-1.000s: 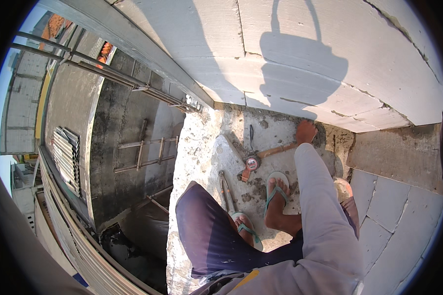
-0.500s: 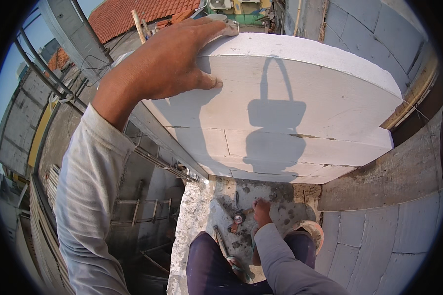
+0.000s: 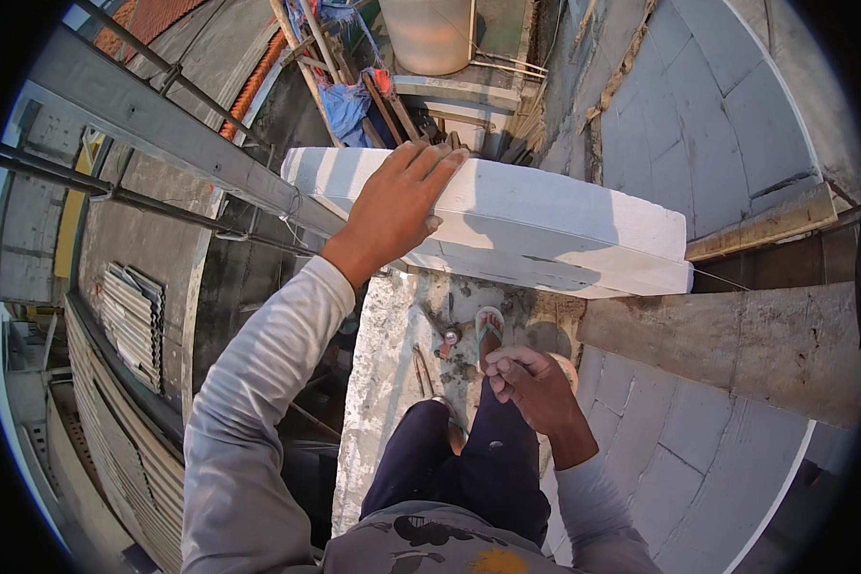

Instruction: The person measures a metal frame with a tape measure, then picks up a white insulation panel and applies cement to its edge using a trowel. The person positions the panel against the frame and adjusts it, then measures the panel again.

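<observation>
A low wall of white lightweight blocks (image 3: 555,206) stands in front of me. My left hand (image 3: 397,206) rests on it toward the left, fingers stretched over the top and thumb near the closer edge. My right hand (image 3: 538,390) is held above my knee, away from the wall. Its fingers are curled and the tips pressed together; anything between them is too small or hidden to make out. On the rough ledge (image 3: 373,373) below lie a small round object with a reddish part (image 3: 450,340) and a long thin two-legged tool (image 3: 421,371).
A grey metal post (image 3: 163,143) and dark bars (image 3: 153,201) run along the left, beside a drop. A board (image 3: 727,349) and a block wall (image 3: 660,450) border me on the right. Beyond the white wall are wood pieces, a blue sheet (image 3: 344,105) and a large tank (image 3: 430,38).
My view has tilted down and come higher over the wall. The right hand has come up from low by the ledge to above my knee, while the left stays on the wall's top.
</observation>
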`<state>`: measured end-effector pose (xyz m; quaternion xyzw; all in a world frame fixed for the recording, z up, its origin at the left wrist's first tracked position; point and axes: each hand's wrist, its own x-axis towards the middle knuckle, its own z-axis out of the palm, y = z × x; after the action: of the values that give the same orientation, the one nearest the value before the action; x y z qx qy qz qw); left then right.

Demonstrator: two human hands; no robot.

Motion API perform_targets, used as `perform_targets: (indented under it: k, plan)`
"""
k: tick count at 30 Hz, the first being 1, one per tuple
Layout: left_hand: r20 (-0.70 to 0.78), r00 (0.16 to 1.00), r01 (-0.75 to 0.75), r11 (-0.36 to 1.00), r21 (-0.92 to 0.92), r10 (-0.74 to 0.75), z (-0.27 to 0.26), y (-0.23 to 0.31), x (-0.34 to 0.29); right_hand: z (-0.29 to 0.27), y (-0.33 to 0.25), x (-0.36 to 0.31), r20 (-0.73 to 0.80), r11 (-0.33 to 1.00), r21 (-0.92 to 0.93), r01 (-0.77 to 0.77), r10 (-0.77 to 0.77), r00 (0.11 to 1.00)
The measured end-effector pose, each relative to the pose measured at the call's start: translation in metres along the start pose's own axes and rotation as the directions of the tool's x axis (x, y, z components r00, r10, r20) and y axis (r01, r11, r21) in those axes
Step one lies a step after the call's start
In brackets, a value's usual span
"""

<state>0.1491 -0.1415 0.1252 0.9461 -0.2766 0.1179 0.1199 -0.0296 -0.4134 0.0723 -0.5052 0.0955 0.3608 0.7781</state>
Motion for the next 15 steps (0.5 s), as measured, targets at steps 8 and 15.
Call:
perform_targets:
  k: [8,15]
  plan:
    - [0.154,0.982,0.125,0.988,-0.096,-0.109,-0.014,0.001,0.014,-0.103,-0.015,0.051,-0.299,0.992,-0.016,-0.124,0.113,0.948]
    - [0.259,0.947,0.212,0.976,-0.057,-0.190,-0.019,0.006,0.026,-0.010,-0.182,0.039,0.054,0.859,-0.413,-0.304,0.356,0.933]
